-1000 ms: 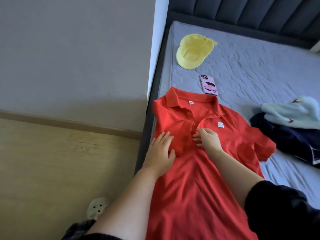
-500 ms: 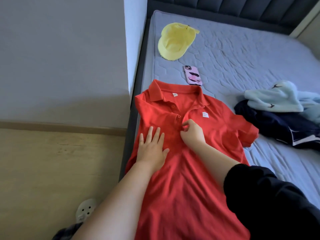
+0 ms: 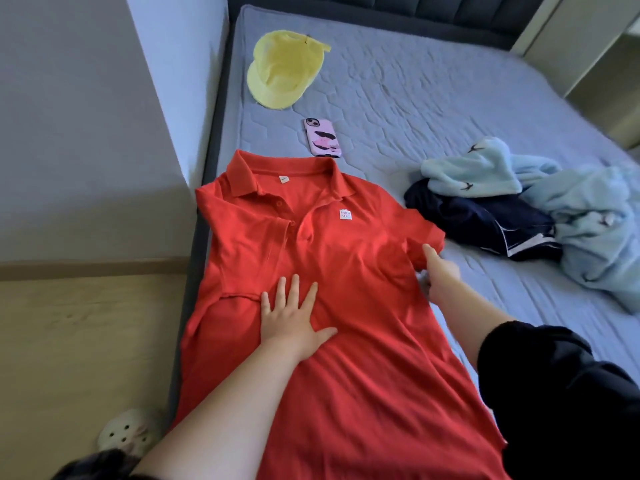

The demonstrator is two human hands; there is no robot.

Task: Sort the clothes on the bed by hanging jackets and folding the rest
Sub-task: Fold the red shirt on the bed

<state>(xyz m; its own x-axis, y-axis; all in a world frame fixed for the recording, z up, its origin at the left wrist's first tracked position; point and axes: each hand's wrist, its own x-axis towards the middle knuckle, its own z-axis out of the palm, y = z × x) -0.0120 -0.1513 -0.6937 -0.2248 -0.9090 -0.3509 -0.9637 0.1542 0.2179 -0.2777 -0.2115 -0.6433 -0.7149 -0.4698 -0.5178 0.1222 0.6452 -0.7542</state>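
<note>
Right hand (image 3: 440,275) has left the placket for the sleeve (image 3: 424,242) down right of the phone (image 3: 322,137), grip I can't tell, while the left hand (image 3: 291,317) presses flat, fingers spread, on the shirt (image 3: 346,375), whose collar lies just short of that phone, so folding looks set to begin.

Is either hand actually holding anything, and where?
The right hand seems to pinch the red polo shirt at its sleeve edge; the left hand only presses flat on its front.
</note>
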